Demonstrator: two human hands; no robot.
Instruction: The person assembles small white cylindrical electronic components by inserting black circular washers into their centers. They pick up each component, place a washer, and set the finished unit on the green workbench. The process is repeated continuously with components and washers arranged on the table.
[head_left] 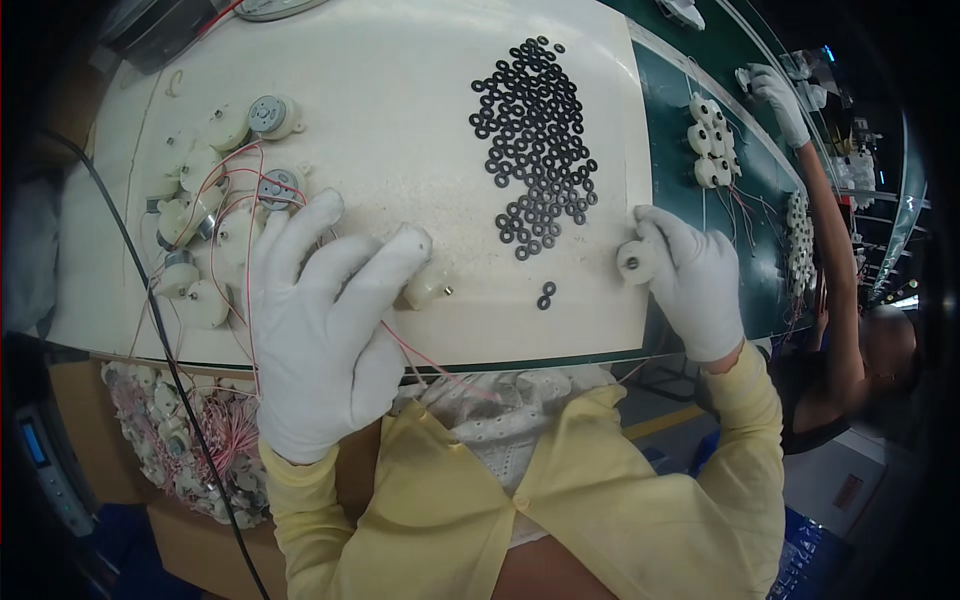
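My left hand [330, 320], in a white glove, is over the left part of the table with its fingers spread apart. Beside its forefinger is a small off-white geared motor [425, 290], partly hidden by the hand, its short shaft pointing right. Pink wires run from under the glove toward the table's front edge. At the right, my gloved right hand [700, 285] pinches another off-white geared motor [636, 262] between thumb and fingers, shaft facing up. Two black rubber rings [546, 295] lie between the hands. Farther back spreads a pile of similar rings [530, 130].
Several wired motors [205, 190] crowd the table's left side. Below them stands a cardboard box [180, 440] full of motors, with a black cable [150, 290] crossing in front. Rows of motors [712, 140] sit on the green surface at right, where another person's gloved hand [778, 100] reaches.
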